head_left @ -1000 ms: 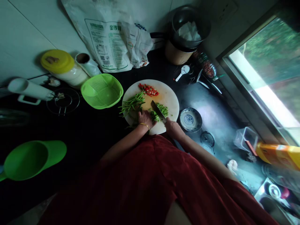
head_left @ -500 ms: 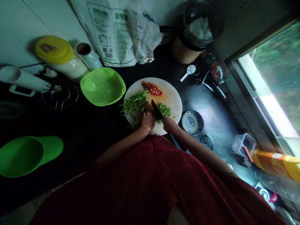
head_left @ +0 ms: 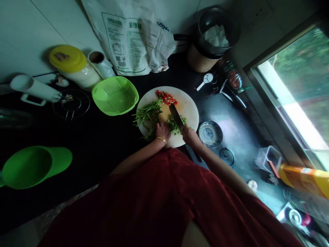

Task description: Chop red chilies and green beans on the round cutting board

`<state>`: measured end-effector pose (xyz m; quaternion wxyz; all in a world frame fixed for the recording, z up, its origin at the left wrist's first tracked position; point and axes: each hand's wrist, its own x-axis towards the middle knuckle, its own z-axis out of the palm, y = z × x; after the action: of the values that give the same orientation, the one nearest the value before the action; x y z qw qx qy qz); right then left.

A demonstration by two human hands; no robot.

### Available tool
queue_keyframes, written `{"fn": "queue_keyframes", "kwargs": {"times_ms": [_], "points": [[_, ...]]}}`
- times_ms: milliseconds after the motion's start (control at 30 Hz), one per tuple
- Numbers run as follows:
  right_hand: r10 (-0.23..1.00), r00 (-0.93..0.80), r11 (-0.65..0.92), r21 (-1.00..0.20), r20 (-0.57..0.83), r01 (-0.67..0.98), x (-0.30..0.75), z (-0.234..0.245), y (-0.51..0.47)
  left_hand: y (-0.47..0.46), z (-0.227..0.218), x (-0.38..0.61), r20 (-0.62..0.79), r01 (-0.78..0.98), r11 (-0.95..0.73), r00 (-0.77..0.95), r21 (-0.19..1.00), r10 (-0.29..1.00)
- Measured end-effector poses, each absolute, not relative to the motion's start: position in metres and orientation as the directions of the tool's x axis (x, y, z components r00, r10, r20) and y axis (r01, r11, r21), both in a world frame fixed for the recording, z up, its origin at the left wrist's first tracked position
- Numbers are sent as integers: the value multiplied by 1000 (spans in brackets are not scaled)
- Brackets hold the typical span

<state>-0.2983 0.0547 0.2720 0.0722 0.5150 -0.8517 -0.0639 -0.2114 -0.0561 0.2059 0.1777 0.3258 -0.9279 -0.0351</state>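
Note:
On a round white cutting board [head_left: 189, 103] lie chopped red chillies [head_left: 166, 97], a bunch of long green stems [head_left: 148, 111] and a pile of chopped green pieces [head_left: 173, 124]. My right hand [head_left: 190, 135] is closed round the handle of a kitchen knife [head_left: 177, 116]. Its dark blade lies over the right side of the green pile, tip toward the chillies. My left hand [head_left: 163, 131], with a gold bangle at the wrist, rests on the board's near side, left of the pile. Its fingers are bent together; what is under them is hidden.
Left of the board stand a light green basket [head_left: 115, 96] and a green scoop [head_left: 36, 167]. A patterned bowl [head_left: 210, 133] sits close on the right. Behind are a white sack [head_left: 125, 44], a yellow-lidded jar [head_left: 77, 68] and a pot [head_left: 204, 58]. A window is at right.
The knife and my right hand have shifted to the right, away from my left hand. The chopped green pieces are spread differently. My left hand stays nearly in place; the camera view has turned slightly.

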Motion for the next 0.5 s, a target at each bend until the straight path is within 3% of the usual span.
{"fn": "queue_keyframes", "kwargs": {"times_ms": [233,500], "points": [[-857,-514,506,143,-31,-851,-282,268,85,-57,207,-213,322,-622,761,-693,184,-645],[-861,-504,477,232,-71,-848,-286,266,46,-62,200,-222,314,-612,766,-700,200,-641]]}}
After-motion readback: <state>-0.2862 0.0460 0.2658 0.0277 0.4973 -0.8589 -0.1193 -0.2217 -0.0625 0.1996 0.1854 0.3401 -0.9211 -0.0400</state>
